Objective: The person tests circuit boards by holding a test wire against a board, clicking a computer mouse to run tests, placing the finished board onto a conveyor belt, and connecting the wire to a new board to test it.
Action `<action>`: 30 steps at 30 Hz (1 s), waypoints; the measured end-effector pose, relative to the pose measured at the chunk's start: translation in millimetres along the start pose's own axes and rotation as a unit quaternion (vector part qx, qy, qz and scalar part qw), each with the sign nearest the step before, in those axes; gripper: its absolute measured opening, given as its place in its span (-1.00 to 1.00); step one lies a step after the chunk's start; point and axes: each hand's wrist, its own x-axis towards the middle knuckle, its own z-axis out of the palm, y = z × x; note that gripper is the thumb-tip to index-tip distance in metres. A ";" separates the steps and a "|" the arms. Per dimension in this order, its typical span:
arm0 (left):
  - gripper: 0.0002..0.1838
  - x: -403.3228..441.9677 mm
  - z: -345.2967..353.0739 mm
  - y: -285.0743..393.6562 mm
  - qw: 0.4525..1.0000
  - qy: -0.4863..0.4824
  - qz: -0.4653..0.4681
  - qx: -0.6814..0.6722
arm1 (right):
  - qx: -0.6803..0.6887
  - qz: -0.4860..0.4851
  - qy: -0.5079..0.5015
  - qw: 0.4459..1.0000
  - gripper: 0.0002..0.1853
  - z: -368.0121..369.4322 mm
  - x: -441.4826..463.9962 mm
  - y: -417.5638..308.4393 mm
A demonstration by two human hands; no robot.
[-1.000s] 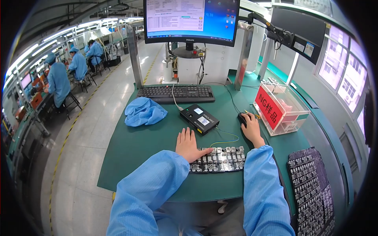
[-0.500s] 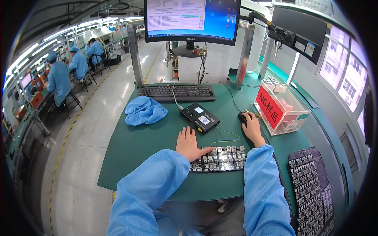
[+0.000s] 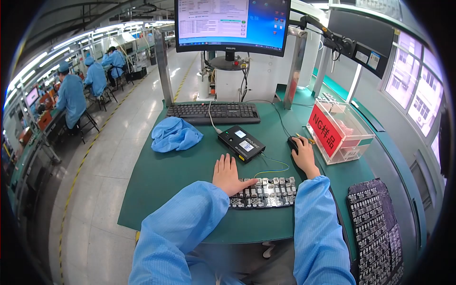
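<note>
My left hand (image 3: pixel 229 175) lies open on the green mat, its thumb stretched over the upper left edge of a panel of small circuit boards (image 3: pixel 270 192). My right hand (image 3: pixel 304 154) is wrapped over a black mouse (image 3: pixel 292 144). Between my hands, a yellow-green wire runs from the black PRO-06C box (image 3: pixel 241 143) to the panel. A white cable is plugged into the box's upper left side. Beyond the box is a black keyboard (image 3: pixel 213 113). The monitor (image 3: pixel 231 23) shows a window with text and round marks over a blue desktop.
A blue cloth (image 3: pixel 176 135) lies left of the box. On the right stand a clear bin (image 3: pixel 349 135) with a red label and a dark tray (image 3: pixel 375 228) of boards. Metal posts flank the monitor. Several people in blue coats (image 3: pixel 71 97) sit at the far left.
A round mark on the monitor window has turned from yellow to green. Both my hands have stayed in place. At the far left, a seated person's head and arm have shifted slightly.
</note>
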 end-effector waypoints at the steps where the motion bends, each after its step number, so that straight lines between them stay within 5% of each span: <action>1: 0.33 0.1 0.4 -0.2 1.000 0.002 0.001 0.000 | 0.001 0.000 0.000 1.000 -0.46 -0.3 -0.1 -0.3; 20: 0.27 -1.2 7.9 -1.9 0.999 0.040 0.020 -0.018 | 0.005 0.008 0.003 1.000 -0.47 2.1 -0.8 1.8; 22: 0.17 -3.5 7.9 -2.2 0.985 0.157 0.061 -0.029 | 0.012 -0.016 0.021 1.000 -0.47 5.2 -0.1 4.5; 23: -0.03 -5.3 4.3 -0.8 0.968 0.224 0.099 -0.053 | 0.010 -0.005 0.012 1.000 -0.47 5.6 -0.4 5.6; 26: -0.49 -5.9 -9.5 2.2 0.947 0.216 0.221 -0.089 | 0.016 -0.012 0.022 1.000 -0.47 8.8 -0.1 7.3; 30: -0.74 1.8 -1.2 0.3 0.926 0.163 0.288 -0.180 | 0.016 -0.018 0.034 0.999 -0.49 10.9 -0.1 9.9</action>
